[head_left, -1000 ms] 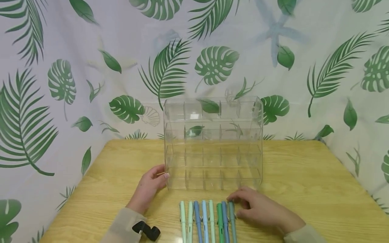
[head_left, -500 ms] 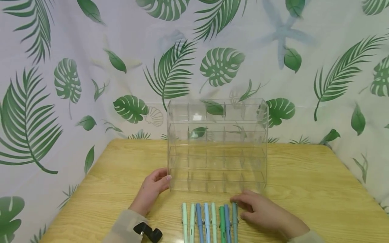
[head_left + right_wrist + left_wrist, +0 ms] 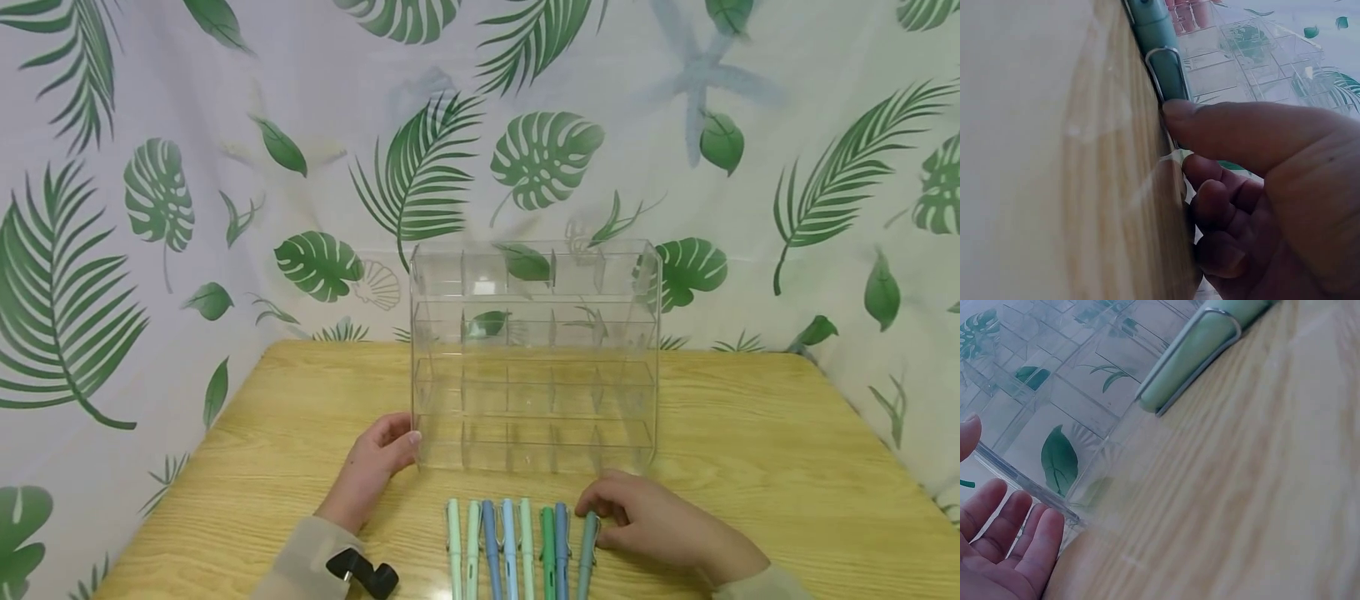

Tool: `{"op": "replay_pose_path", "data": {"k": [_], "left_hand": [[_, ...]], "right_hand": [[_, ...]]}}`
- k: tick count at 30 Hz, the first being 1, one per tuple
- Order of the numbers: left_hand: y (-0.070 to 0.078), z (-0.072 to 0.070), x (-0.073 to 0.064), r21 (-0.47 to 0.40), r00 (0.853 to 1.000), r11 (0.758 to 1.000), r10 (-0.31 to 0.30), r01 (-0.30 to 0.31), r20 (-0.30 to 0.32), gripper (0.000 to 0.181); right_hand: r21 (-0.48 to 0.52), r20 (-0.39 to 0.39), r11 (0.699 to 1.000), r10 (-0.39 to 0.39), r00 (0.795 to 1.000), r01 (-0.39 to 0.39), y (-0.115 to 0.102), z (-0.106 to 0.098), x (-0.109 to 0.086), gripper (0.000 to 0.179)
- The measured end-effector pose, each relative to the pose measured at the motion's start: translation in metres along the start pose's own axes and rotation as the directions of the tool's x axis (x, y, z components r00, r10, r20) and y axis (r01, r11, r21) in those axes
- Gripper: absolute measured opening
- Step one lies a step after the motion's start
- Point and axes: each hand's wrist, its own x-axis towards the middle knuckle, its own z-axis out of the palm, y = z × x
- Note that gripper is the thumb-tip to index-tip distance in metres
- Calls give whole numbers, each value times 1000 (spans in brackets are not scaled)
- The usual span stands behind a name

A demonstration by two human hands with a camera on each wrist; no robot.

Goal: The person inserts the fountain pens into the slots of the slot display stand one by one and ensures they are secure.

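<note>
A clear acrylic organizer (image 3: 531, 400) with rows of small compartments stands upright mid-table. My left hand (image 3: 371, 471) holds its lower left edge, thumb toward the front and fingers along the side; the left wrist view shows that edge between thumb and fingers (image 3: 1044, 540). In front of the organizer lies a row of capped pens in light green, blue and green (image 3: 547, 550). At the row's right end my right hand (image 3: 648, 517) pinches the cap end of a grey-green pen (image 3: 587, 554), which lies slanted. In the right wrist view the thumb (image 3: 1210, 125) presses beside its wire clip.
The wooden table (image 3: 750, 433) reaches back to a leaf-printed curtain (image 3: 525, 83). A black clip-like device (image 3: 362, 573) sits at the left sleeve. The near ends of the pens run out of the head view.
The grey-green pen has shifted right, away from the blue pen beside it, and tilted, along with my right hand. My left hand stays at the organizer's edge. The head view has shifted slightly.
</note>
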Motion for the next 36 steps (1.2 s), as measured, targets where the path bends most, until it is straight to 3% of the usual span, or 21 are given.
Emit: {"op": "replay_pose_path", "data": {"k": [10, 18, 24, 31, 36], "left_hand": [[-3, 1, -1, 6, 999, 1000, -1, 1, 37, 42], [-1, 1, 0, 18, 1000, 1000, -8, 7, 21, 42], [-2, -1, 2, 12, 1000, 1000, -4, 4, 29, 42], [-1, 0, 1, 12, 1000, 1000, -5, 5, 28, 44], [-2, -1, 1, 19, 1000, 1000, -2, 2, 23, 44]], "right_hand": [[9, 33, 1000, -20, 999, 20, 7, 2, -2, 22], [38, 61, 998, -46, 997, 43, 10, 0, -2, 15], [188, 94, 980, -86, 992, 67, 14, -7, -5, 11], [359, 147, 933, -40, 988, -15, 17, -11, -9, 14], [400, 154, 916, -33, 987, -32, 18, -12, -10, 18]]}}
